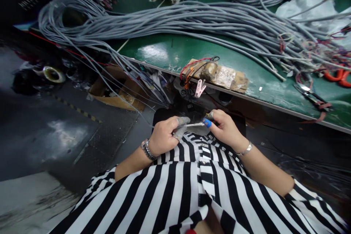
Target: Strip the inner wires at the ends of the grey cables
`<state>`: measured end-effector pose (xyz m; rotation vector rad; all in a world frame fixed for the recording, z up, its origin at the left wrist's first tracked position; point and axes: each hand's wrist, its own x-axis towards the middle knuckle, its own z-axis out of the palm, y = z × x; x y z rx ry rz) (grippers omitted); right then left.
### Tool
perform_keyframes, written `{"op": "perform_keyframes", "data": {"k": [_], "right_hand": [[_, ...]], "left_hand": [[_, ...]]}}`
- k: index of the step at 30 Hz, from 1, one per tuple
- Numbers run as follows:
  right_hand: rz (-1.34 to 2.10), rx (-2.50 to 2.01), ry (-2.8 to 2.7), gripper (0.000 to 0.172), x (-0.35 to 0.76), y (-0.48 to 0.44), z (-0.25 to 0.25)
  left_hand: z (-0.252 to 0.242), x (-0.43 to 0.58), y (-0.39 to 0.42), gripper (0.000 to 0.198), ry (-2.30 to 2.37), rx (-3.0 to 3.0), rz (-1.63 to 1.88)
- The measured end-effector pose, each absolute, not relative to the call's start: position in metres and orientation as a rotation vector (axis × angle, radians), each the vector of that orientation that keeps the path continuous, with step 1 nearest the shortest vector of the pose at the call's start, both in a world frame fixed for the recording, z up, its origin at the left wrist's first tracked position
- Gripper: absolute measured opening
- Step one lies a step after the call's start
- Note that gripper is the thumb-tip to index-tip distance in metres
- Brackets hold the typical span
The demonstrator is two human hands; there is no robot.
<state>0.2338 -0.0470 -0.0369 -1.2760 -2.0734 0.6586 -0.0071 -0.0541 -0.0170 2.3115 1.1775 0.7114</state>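
Note:
My left hand, with grey covers on its thumb and index finger, pinches a grey cable. From these fingers a bright, silvery stretch of the cable runs across to my right hand. Blue wrapping covers the right thumb tip and a grey cover sits on the index finger; these two grip the cable's far end, which they hide. Both hands are close together in front of my striped shirt, below the table edge. A pink clothes peg hangs at that edge, just beyond my hands.
Along the green table stretches a long bundle of grey cables. A taped wooden board with wires lies at the front edge. Pliers and orange-red handles are at right. A cardboard box stands on the floor, left.

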Motion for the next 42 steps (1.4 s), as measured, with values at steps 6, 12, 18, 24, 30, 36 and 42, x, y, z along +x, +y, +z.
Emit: {"op": "perform_keyframes", "data": {"k": [6, 12, 18, 24, 30, 36, 42], "right_hand": [[0.614, -1.257, -2.172, 0.024, 0.239, -0.046, -0.030], [0.442, -1.299, -2.378, 0.017, 0.248, -0.047, -0.016], [0.415, -1.302, -2.365, 0.020, 0.248, -0.050, -0.022], [0.467, -1.332, -2.253, 0.019, 0.240, -0.054, -0.034], [0.907, -1.151, -1.945, 0.025, 0.235, -0.054, -0.033], [0.536, -1.415, -2.050, 0.020, 0.244, -0.053, -0.031], [0.238, -1.466, -2.249, 0.022, 0.244, -0.054, -0.031]], "left_hand": [[-0.017, -0.004, -0.050, 0.016, 1.214, 2.468, 0.689], [-0.015, -0.002, -0.051, 0.027, 1.234, 2.571, 0.685], [-0.017, -0.001, -0.053, 0.021, 1.237, 2.593, 0.702], [-0.016, -0.002, -0.052, 0.022, 1.258, 2.592, 0.683], [-0.026, -0.003, -0.050, 0.018, 1.261, 2.581, 0.565], [-0.033, -0.010, -0.047, 0.009, 1.353, 2.301, 0.637], [-0.031, -0.011, -0.046, 0.010, 1.316, 2.186, 0.713]]}}
